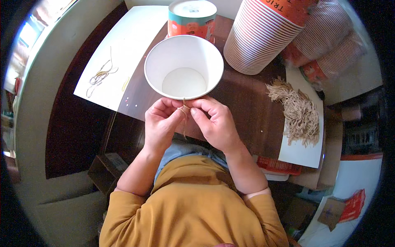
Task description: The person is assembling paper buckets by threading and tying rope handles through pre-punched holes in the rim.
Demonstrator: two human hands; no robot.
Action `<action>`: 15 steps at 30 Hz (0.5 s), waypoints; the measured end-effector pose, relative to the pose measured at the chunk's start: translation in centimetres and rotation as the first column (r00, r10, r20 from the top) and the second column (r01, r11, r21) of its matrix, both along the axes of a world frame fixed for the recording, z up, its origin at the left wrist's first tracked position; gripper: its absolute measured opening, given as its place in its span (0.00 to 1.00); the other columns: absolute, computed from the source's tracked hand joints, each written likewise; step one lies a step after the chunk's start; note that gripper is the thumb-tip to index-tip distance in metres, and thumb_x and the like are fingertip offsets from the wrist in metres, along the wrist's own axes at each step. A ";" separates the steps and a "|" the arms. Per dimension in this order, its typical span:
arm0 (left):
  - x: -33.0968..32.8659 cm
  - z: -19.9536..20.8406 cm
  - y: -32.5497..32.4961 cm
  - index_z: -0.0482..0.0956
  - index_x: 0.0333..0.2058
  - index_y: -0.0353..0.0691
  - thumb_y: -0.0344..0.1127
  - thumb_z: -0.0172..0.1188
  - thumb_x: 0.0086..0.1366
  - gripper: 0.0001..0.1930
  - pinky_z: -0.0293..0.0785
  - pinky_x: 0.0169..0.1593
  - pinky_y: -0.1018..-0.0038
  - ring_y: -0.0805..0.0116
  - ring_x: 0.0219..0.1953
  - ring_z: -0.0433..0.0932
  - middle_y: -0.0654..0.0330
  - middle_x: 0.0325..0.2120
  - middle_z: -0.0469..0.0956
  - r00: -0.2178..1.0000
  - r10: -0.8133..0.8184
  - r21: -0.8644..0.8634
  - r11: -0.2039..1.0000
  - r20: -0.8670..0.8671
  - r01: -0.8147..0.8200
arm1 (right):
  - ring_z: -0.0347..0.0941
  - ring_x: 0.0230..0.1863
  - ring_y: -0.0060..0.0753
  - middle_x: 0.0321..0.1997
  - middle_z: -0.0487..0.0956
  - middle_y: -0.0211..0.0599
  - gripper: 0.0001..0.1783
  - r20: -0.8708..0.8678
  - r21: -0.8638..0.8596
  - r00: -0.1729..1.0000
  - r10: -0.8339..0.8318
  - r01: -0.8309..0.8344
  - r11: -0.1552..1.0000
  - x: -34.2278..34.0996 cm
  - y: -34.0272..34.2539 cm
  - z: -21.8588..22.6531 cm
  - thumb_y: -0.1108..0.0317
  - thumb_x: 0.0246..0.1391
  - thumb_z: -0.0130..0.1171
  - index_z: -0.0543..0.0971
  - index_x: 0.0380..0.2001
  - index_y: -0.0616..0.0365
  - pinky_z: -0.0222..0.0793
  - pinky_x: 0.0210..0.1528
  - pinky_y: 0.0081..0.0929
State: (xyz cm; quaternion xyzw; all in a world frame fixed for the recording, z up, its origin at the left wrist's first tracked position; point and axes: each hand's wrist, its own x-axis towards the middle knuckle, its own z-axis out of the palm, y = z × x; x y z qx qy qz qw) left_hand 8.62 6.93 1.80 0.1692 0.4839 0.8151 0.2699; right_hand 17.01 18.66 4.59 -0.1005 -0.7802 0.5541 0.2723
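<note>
A large white paper tub (184,53) faces me with its open mouth, showing a bare white inside. At its near rim a thin tan string (184,131) passes over the edge and hangs down in front. My left hand (161,123) pinches the string between thumb and fingers. Close beside it, my right hand (216,125) is closed on the same string, its thumb and forefinger just under the rim. A loop shows between the two thumbs. Whether it is knotted, I cannot tell. Some fingertips are hidden behind the tub's rim.
Behind the tub stands an orange and green tub (191,22), upside down. A tall nested stack of tubs (263,37) rises right of it, with bagged stacks (325,37) beyond. A bundle of cut strings (302,117) lies at the right; loose cords (101,76) lie on white board (131,35).
</note>
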 end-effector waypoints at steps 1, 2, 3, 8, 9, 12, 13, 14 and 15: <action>-0.1 0.0 0.0 0.76 0.32 0.32 0.23 0.62 0.59 0.04 0.73 0.33 0.84 0.79 0.28 0.77 0.60 0.27 0.79 1.000 0.003 -0.001 1.000 0.002 -0.003 | 0.77 0.33 0.31 0.32 0.80 0.40 0.07 0.003 -0.074 1.000 0.025 -0.025 0.997 0.0 -0.1 0.0 0.74 0.53 0.57 0.80 0.35 0.62 0.72 0.36 0.26; -0.1 0.2 -0.1 0.75 0.33 0.32 0.23 0.61 0.59 0.04 0.74 0.33 0.83 0.79 0.29 0.77 0.60 0.28 0.79 1.000 0.022 -0.023 0.999 -0.007 -0.022 | 0.77 0.33 0.26 0.32 0.81 0.38 0.07 0.004 -0.147 0.999 0.051 -0.050 0.988 -0.1 -0.1 0.0 0.74 0.56 0.56 0.80 0.36 0.63 0.72 0.37 0.23; -0.1 0.3 -0.1 0.75 0.33 0.31 0.22 0.61 0.59 0.04 0.75 0.34 0.83 0.78 0.29 0.77 0.59 0.28 0.79 0.999 0.041 -0.045 0.998 -0.016 -0.042 | 0.77 0.33 0.26 0.32 0.81 0.38 0.07 0.005 -0.148 0.999 0.054 -0.053 0.988 -0.1 -0.2 -0.2 0.74 0.56 0.56 0.80 0.36 0.63 0.72 0.37 0.23; 0.0 0.5 -0.2 0.75 0.33 0.31 0.22 0.61 0.59 0.05 0.76 0.36 0.81 0.76 0.30 0.78 0.59 0.28 0.79 0.998 0.037 -0.057 0.998 -0.053 -0.040 | 0.75 0.31 0.18 0.32 0.81 0.32 0.09 -0.074 -0.754 0.987 0.141 -0.147 0.641 -0.7 -0.5 -1.4 0.72 0.58 0.56 0.80 0.36 0.66 0.72 0.37 0.20; 0.0 0.6 -0.1 0.75 0.33 0.31 0.23 0.61 0.59 0.05 0.76 0.36 0.81 0.76 0.30 0.78 0.58 0.29 0.79 0.998 0.042 -0.044 0.998 -0.044 -0.044 | 0.75 0.31 0.18 0.32 0.81 0.32 0.09 -0.074 -0.753 0.987 0.141 -0.148 0.641 -0.6 -0.3 -1.2 0.72 0.58 0.56 0.80 0.36 0.66 0.72 0.37 0.20; -0.2 0.6 -0.5 0.74 0.33 0.30 0.23 0.61 0.60 0.05 0.76 0.38 0.80 0.75 0.31 0.79 0.57 0.29 0.80 1.000 0.008 -0.039 0.999 0.003 -0.008 | 0.75 0.36 0.19 0.34 0.81 0.34 0.08 -0.035 -0.725 0.982 0.184 -0.152 0.671 -0.2 0.2 -0.9 0.73 0.58 0.55 0.80 0.38 0.67 0.70 0.45 0.19; -0.2 0.6 -0.5 0.74 0.33 0.30 0.23 0.61 0.60 0.05 0.76 0.38 0.80 0.75 0.31 0.79 0.57 0.29 0.80 1.000 0.008 -0.039 0.999 0.004 -0.008 | 0.75 0.36 0.19 0.34 0.81 0.34 0.08 0.015 -0.647 0.987 0.161 -0.113 0.754 0.0 0.4 -0.9 0.74 0.58 0.56 0.80 0.37 0.67 0.70 0.44 0.19; -0.2 0.6 -0.5 0.74 0.33 0.30 0.23 0.61 0.60 0.05 0.76 0.38 0.79 0.74 0.31 0.79 0.56 0.29 0.80 1.000 0.010 -0.028 1.000 0.000 -0.010 | 0.75 0.36 0.20 0.35 0.81 0.34 0.07 0.062 -0.558 0.989 0.131 -0.074 0.826 0.2 0.5 -1.0 0.74 0.57 0.56 0.80 0.36 0.67 0.71 0.43 0.19; -0.2 0.6 -0.4 0.74 0.33 0.30 0.23 0.61 0.60 0.05 0.76 0.38 0.79 0.74 0.31 0.79 0.56 0.29 0.80 1.000 0.012 -0.017 1.000 -0.004 -0.012 | 0.75 0.36 0.20 0.35 0.81 0.34 0.07 0.063 -0.558 0.989 0.131 -0.074 0.827 0.2 0.4 -0.9 0.74 0.57 0.56 0.80 0.36 0.67 0.71 0.43 0.19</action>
